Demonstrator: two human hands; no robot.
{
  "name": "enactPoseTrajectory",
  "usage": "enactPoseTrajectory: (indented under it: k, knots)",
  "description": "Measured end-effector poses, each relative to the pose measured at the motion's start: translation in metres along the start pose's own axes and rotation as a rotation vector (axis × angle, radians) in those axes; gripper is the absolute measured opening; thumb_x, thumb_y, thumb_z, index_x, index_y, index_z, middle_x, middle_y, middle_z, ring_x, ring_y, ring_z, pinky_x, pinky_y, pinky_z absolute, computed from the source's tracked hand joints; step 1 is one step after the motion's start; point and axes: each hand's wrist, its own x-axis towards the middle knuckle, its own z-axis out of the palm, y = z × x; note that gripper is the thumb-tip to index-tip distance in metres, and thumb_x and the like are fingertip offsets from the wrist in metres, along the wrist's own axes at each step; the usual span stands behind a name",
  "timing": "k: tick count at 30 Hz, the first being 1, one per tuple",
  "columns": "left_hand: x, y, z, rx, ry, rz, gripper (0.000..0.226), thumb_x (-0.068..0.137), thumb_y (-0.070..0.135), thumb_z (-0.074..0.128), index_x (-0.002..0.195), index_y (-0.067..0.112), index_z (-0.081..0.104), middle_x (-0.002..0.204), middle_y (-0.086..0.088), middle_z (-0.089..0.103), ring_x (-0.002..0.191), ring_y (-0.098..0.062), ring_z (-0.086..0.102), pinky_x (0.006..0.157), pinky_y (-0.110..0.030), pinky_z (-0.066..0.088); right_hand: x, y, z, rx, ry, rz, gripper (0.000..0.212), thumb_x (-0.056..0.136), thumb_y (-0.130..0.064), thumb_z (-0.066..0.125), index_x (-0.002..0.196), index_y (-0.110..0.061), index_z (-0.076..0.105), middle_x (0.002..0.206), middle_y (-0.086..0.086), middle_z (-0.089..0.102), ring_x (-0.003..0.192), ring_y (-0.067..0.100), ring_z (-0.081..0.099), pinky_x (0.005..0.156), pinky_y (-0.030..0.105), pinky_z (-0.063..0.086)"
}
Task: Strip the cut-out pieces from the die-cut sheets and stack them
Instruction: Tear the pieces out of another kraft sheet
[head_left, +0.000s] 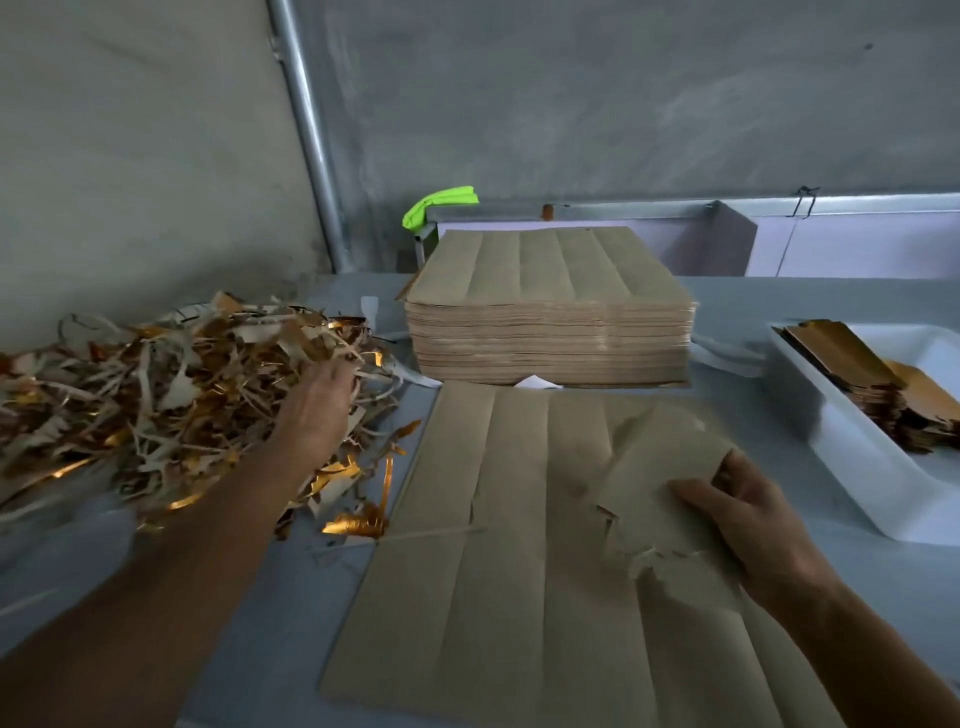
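Fingers (727, 480) of right hand (748, 512) pinch sheet's (519, 545) torn piece (670, 462) — left hand (319, 410) (fingers hidden) in scraps (156, 384).

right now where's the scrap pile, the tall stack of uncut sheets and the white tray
scrap pile (171, 384), head view, middle of the tangled strips
tall stack of uncut sheets (550, 270), head view, top sheet
white tray (857, 467), head view, bare near wall
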Motion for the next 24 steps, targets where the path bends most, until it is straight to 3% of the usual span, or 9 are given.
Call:
enactPoseTrajectory:
  k: [3, 5, 8, 11, 14, 17, 19, 22, 24]
  knots:
    - [-0.001, -0.001, 0.020, 0.232, -0.349, 0.019, 0.055, 0.090, 0.054, 0.049, 0.136, 0.026, 0.042, 0.147, -0.004, 0.029, 0.131, -0.029, 0.025, 0.109, -0.048, 0.017, -0.002, 0.003, 0.001, -0.008, -0.033, 0.011, 0.045, 0.086, -0.008, 0.060, 0.121, -0.034, 0.047, 0.107, 0.006, 0.059, 0.085, 0.029, 0.067, 0.053, 0.030, 0.055]
    - [0.002, -0.005, 0.023, 0.236, -0.260, 0.011, 0.075, 0.081, 0.072, 0.044, 0.140, 0.026, 0.037, 0.151, -0.005, 0.025, 0.136, -0.030, 0.018, 0.110, -0.050, 0.009, -0.002, 0.002, 0.002, -0.065, -0.035, 0.015, 0.059, 0.087, -0.010, 0.061, 0.131, -0.041, 0.038, 0.108, -0.003, 0.051, 0.088, 0.028, 0.063, 0.051, 0.027, 0.054]
    - [0.003, -0.008, 0.025, 0.186, -0.058, 0.061, 0.083, 0.087, 0.069, 0.035, 0.149, 0.018, 0.017, 0.158, -0.008, 0.012, 0.144, -0.029, 0.005, 0.112, -0.050, 0.002, -0.001, 0.003, 0.003, -0.121, -0.002, 0.027, 0.077, 0.086, -0.011, 0.063, 0.146, -0.036, 0.021, 0.123, 0.000, 0.040, 0.092, 0.025, 0.058, 0.054, 0.025, 0.053]
    - [-0.003, -0.013, 0.035, 0.268, -0.289, 0.139, 0.069, 0.096, 0.056, 0.025, 0.152, 0.020, 0.005, 0.160, -0.002, -0.002, 0.146, -0.025, -0.005, 0.114, -0.053, -0.003, 0.001, 0.008, 0.007, -0.115, 0.007, 0.037, 0.085, 0.085, -0.008, 0.064, 0.149, -0.030, 0.013, 0.123, 0.003, 0.037, 0.090, 0.022, 0.058, 0.047, 0.019, 0.052]
    - [-0.005, -0.012, 0.035, 0.234, -0.486, 0.058, 0.058, 0.098, 0.041, 0.035, 0.150, 0.025, 0.014, 0.159, -0.002, 0.007, 0.145, -0.027, 0.003, 0.114, -0.057, 0.000, 0.002, 0.015, 0.010, -0.103, 0.008, 0.051, 0.088, 0.085, -0.007, 0.064, 0.150, -0.030, 0.011, 0.127, 0.005, 0.038, 0.093, 0.024, 0.059, 0.051, 0.022, 0.054]
    - [-0.005, 0.015, 0.023, 0.038, -0.248, 0.079, 0.056, 0.095, 0.036, 0.043, 0.147, 0.026, 0.026, 0.158, -0.002, 0.015, 0.144, -0.025, 0.006, 0.113, -0.055, 0.001, 0.007, 0.020, 0.013, -0.097, 0.007, 0.046, 0.089, 0.086, -0.003, 0.063, 0.150, -0.030, 0.008, 0.127, -0.001, 0.034, 0.090, 0.017, 0.056, 0.048, 0.019, 0.053]
    - [-0.014, 0.041, 0.018, -0.114, -0.161, 0.167, 0.059, 0.094, 0.054, 0.037, 0.147, 0.029, 0.028, 0.159, 0.000, 0.013, 0.145, -0.024, 0.005, 0.113, -0.054, -0.004, 0.010, 0.023, 0.016, -0.131, -0.012, 0.032, 0.092, 0.085, -0.002, 0.063, 0.151, -0.030, 0.004, 0.130, -0.003, 0.030, 0.090, 0.013, 0.052, 0.048, 0.017, 0.052]
    - [-0.043, 0.078, 0.026, -0.213, -0.414, 0.383, 0.081, 0.079, 0.080, 0.030, 0.148, 0.041, 0.012, 0.159, 0.003, -0.005, 0.145, -0.023, -0.009, 0.111, -0.054, -0.011, 0.015, 0.027, 0.018, -0.177, -0.025, -0.015, 0.102, 0.084, 0.000, 0.065, 0.150, -0.031, -0.006, 0.138, -0.005, 0.026, 0.113, 0.020, 0.045, 0.066, 0.023, 0.054]
    - [-0.057, 0.084, 0.033, -0.159, -0.587, 0.407, 0.073, 0.085, 0.074, 0.028, 0.147, 0.044, 0.003, 0.159, 0.003, -0.012, 0.144, -0.021, -0.018, 0.109, -0.054, -0.015, 0.015, 0.026, 0.017, -0.179, -0.035, -0.039, 0.105, 0.083, 0.002, 0.065, 0.149, -0.033, -0.009, 0.138, -0.005, 0.027, 0.119, 0.022, 0.042, 0.072, 0.028, 0.055]
